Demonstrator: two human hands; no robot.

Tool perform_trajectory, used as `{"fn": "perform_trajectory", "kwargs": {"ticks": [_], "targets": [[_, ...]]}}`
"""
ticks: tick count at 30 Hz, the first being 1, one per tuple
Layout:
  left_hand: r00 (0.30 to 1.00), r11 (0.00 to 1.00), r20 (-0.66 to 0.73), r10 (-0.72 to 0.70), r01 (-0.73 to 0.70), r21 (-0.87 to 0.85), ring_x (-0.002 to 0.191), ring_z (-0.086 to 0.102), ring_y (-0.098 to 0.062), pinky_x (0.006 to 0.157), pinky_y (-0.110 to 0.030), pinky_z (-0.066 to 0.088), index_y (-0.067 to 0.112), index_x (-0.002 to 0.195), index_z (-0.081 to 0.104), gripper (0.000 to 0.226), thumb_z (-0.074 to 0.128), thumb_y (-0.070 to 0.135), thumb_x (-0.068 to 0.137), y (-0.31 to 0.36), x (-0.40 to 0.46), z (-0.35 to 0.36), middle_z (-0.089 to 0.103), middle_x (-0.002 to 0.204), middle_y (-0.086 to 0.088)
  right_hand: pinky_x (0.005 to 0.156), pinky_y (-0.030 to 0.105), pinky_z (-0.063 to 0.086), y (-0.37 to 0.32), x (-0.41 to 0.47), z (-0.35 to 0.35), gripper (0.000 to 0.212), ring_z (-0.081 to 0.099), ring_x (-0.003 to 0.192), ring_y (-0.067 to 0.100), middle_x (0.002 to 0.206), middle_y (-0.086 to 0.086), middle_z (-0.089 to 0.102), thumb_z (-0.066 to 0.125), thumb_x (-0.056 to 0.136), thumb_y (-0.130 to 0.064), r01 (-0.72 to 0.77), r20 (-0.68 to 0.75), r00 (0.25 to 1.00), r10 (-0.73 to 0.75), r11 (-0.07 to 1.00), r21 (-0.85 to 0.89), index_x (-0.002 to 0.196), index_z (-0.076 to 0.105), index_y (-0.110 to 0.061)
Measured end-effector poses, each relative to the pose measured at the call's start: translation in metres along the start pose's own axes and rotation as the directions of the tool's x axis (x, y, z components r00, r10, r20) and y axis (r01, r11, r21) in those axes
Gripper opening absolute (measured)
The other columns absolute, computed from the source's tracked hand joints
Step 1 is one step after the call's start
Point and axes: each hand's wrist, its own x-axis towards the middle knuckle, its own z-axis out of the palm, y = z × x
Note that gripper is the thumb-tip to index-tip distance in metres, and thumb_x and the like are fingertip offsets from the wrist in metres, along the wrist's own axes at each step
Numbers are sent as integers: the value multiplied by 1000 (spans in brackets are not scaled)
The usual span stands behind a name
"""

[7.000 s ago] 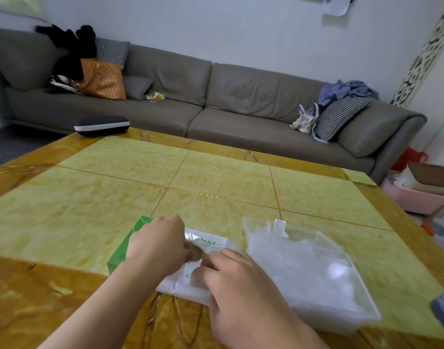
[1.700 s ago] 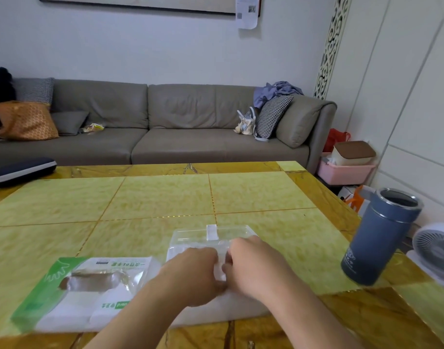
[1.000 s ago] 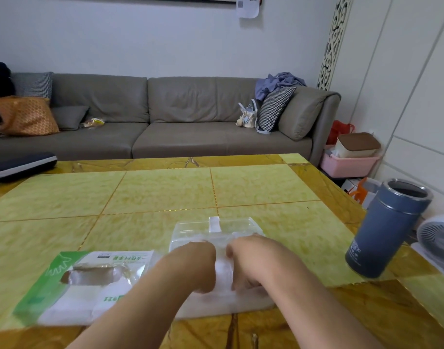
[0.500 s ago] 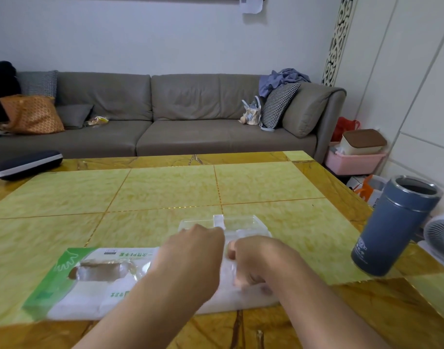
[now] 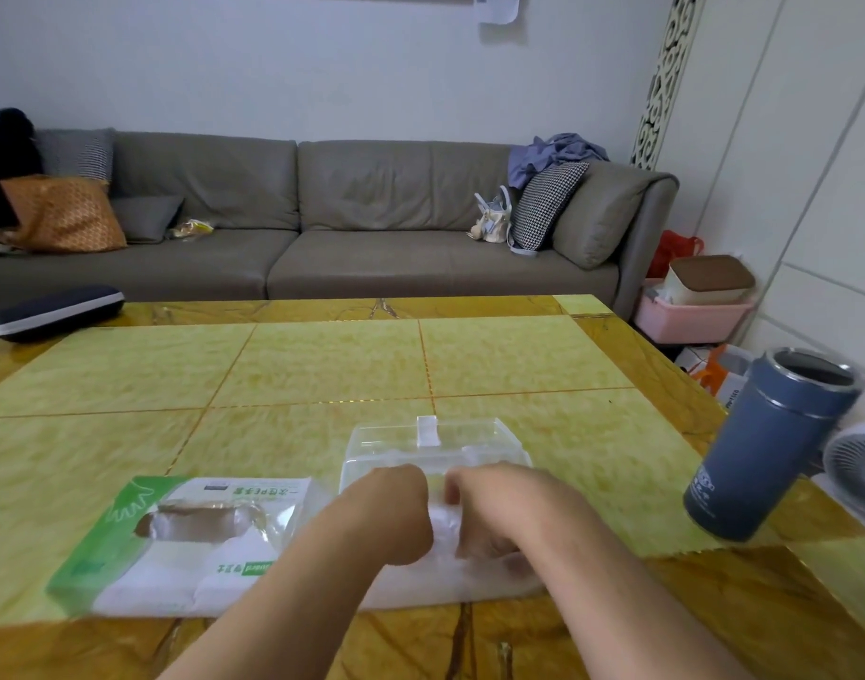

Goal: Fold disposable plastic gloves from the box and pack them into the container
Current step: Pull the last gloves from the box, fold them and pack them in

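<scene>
A clear plastic container [image 5: 435, 440] sits on the table near its front edge, with filmy white plastic gloves [image 5: 442, 525] inside. Both my hands are over its near half, close together. My left hand [image 5: 393, 515] is curled into a fist with knuckles up, its fingertips hidden underneath in the glove plastic. My right hand [image 5: 494, 512] has its fingers curled down and pinches the same glove plastic. The green and white glove box [image 5: 175, 542] lies flat to the left of the container, its oval opening facing up.
A blue-grey metal cup [image 5: 769, 444] stands at the table's right edge. A dark case [image 5: 57, 311] lies at the far left corner. Beyond the yellow-green table [image 5: 322, 365] is a grey sofa [image 5: 371, 223]. A white fan [image 5: 857, 463] and a pink bin [image 5: 690, 311] are on the floor at right.
My left hand, raised half a second ago, has dropped back down beside my right hand on the gloves in the container. The view has shifted slightly.
</scene>
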Motion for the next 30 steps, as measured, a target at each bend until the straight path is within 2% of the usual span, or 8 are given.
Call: {"fn": "perform_trajectory", "kwargs": {"ticks": [3,6,9,11,15,20,26,30], "targets": [[999,999,30,37,-36,-35,74,46,-10,65,-22,39,21,85,38,23,56,13,98,-2,-3,-5,44,84,6,84,38,58,5,0,3,54,65,94,27,128,13,63,65,94,-11,-12,-12,1000,13,998,66,145,52,-20],[996,996,42,76,-74,-40,70,44,-11,71,-26,41,18,89,40,17,44,3,97,-5,-19,-11,45,85,4,94,39,57,5,-5,7,58,66,114,29,139,10,62,64,94,-13,11,-94,996,-1,994,108,149,52,-29],[995,996,-52,86,-84,31,73,51,-17,60,-26,40,10,110,49,20,46,-2,94,-4,-33,-11,49,87,1,75,29,51,7,-14,8,74,66,108,24,146,2,56,56,93,-6,23,-193,981,-2,994,108,154,42,-45],[985,996,-158,76,-69,50,76,52,-22,57,-28,39,9,122,47,29,53,0,96,-3,-42,-11,55,98,-3,75,28,51,5,-19,8,64,66,104,21,140,0,59,54,95,-8,24,-298,955,2,996,84,148,51,-44],[935,992,-337,110,-123,-19,77,56,-23,55,-31,40,16,114,45,23,60,11,97,-8,-54,-15,47,89,2,82,34,58,1,-26,8,30,69,96,20,113,-5,68,56,99,-18,-62,-499,864,70,998,32,118,69,-36],[813,940,-573,103,-267,-210,84,62,-16,68,-35,56,27,119,52,17,48,28,103,-52,-64,-23,58,102,8,56,33,54,-15,-24,7,23,63,65,22,71,-5,64,51,91,-13,-47,-677,732,78,997,65,76,65,-24],[807,954,-524,-271,155,-255,56,63,-15,49,-33,57,23,80,58,25,53,37,100,-152,-55,-9,64,71,6,85,25,53,-64,-30,21,30,58,95,8,103,-15,64,53,96,-6,343,-781,566,-264,937,-68,110,65,-29],[917,957,-301,-260,205,-204,51,55,-14,47,-27,42,21,71,56,41,62,53,96,-176,-45,2,58,65,4,105,29,41,-100,-20,43,46,47,117,14,121,-10,59,46,87,-6,554,-580,579,-573,798,-236,126,64,-22]]}}
